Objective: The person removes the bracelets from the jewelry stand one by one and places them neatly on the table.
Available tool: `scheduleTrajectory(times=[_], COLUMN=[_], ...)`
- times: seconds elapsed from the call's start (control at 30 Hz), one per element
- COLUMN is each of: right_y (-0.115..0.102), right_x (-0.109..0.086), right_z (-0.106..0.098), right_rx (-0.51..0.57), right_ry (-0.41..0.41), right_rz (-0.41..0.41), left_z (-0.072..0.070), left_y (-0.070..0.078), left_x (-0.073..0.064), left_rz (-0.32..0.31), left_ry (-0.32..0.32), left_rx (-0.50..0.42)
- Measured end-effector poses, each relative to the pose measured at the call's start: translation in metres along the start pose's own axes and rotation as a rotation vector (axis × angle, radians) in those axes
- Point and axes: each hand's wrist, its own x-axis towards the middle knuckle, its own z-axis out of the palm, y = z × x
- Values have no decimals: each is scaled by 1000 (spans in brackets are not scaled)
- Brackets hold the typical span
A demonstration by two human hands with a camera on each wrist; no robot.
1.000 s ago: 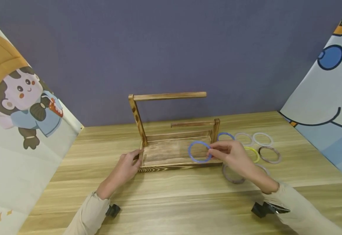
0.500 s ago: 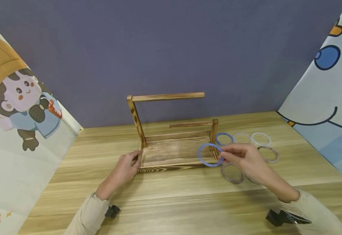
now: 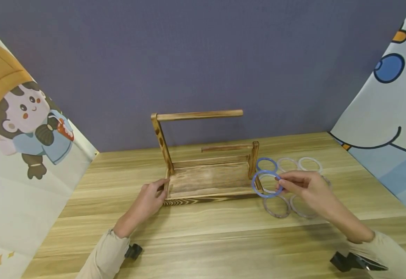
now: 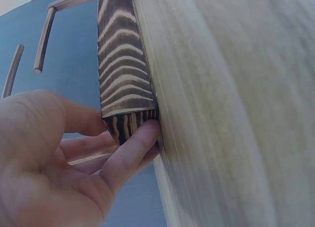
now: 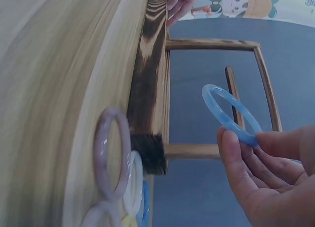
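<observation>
A wooden jewelry rack [image 3: 206, 180] stands on the table, with a low tray base, a tall left post with a long upper bar, and a short right post with a lower bar. My left hand [image 3: 148, 195] holds its left end; in the left wrist view the thumb and fingers [image 4: 130, 150] grip the dark striped corner [image 4: 129, 123]. A blue bangle [image 3: 253, 185] is pinched between the thumb and fingers of my right hand [image 3: 311, 190], raised near the rack's right end. Both rack bars are bare.
Several bangles lie on the table right of the rack: a blue one [image 3: 266, 158], a white one [image 3: 310, 158], a pale pinkish one [image 3: 287, 158] and a grey-brown one [image 3: 276, 216]. A yellow one [image 5: 129, 221] shows partly in the right wrist view.
My right hand has carried the blue bangle rightward, from over the tray to its right end, above the lying bangles. The left hand stays on the rack.
</observation>
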Motion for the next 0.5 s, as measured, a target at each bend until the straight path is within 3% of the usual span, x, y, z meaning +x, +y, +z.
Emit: scheduleTrajectory(times=[0.2, 0.5], right_y=[17, 48], right_x=[-10, -19], right_z=[-16, -55], right_rx=[1, 208], right_ry=[21, 13], right_rz=[46, 49], left_z=[0, 0], left_y=[0, 0], left_x=[2, 2], left_rz=[-2, -19], left_ry=[-8, -22], left_rx=[0, -17])
